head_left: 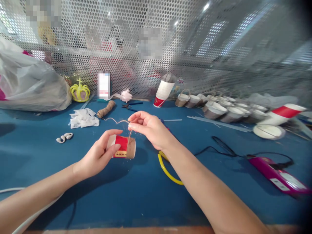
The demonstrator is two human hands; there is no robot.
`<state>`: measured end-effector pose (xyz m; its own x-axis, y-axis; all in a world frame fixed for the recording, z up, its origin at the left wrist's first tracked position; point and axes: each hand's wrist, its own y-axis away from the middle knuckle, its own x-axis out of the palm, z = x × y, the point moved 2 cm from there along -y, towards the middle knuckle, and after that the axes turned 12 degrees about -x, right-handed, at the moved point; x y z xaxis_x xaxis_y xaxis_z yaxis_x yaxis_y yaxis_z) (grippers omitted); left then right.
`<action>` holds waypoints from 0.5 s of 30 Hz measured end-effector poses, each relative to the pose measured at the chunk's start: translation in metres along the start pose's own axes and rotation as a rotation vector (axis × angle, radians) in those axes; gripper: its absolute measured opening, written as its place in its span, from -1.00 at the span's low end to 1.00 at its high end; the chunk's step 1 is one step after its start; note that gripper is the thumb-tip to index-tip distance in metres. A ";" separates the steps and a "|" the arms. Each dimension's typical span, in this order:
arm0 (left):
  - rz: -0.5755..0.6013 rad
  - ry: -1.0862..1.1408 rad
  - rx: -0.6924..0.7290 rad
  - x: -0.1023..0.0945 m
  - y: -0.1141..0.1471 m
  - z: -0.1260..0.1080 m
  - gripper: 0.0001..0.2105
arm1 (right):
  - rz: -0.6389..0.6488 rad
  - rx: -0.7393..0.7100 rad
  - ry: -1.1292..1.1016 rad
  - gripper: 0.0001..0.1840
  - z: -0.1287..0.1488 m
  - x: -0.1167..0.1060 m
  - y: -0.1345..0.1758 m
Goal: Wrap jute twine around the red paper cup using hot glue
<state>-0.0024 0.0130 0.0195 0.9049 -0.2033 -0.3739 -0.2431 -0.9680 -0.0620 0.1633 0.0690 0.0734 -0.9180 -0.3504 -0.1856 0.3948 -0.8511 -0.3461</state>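
My left hand (98, 154) is closed round a red and white paper cup (121, 143) that lies on its side, its rim end toward the right. Brown twine (131, 149) is wound in a band around that end of the cup. Above the cup, my right hand (146, 126) pinches the loose strand of twine between thumb and fingers. From there the strand runs left across the table to a twine roll (106, 109). White crumpled paper (84, 118) lies to the left of the roll.
Pliers (129, 106) lie behind my right hand. Stacked cups (165, 89) stand near the mesh panel (131, 19). Several twine-wrapped cups (215, 110) are at the back right. A purple power strip (278, 174) with a black cable lies right; yellow tubing (168, 170) lies beside my right forearm.
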 end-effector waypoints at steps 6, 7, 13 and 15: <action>0.027 0.112 -0.048 0.001 0.000 0.000 -0.65 | -0.011 -0.062 0.042 -0.89 0.003 0.001 0.001; 0.031 0.103 -0.040 0.001 0.000 0.000 -0.66 | -0.011 -0.064 0.055 -0.89 0.002 0.001 0.001; 0.033 -0.095 0.073 -0.001 0.005 -0.004 -0.68 | 0.040 -0.016 0.113 -0.90 -0.001 0.004 0.002; 0.009 -0.165 0.117 -0.002 0.007 -0.005 -0.68 | 0.062 0.002 0.116 -0.90 0.000 0.004 0.003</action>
<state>-0.0041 0.0055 0.0247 0.8352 -0.1759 -0.5211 -0.2988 -0.9406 -0.1614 0.1605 0.0649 0.0716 -0.8813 -0.3549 -0.3119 0.4505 -0.8301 -0.3285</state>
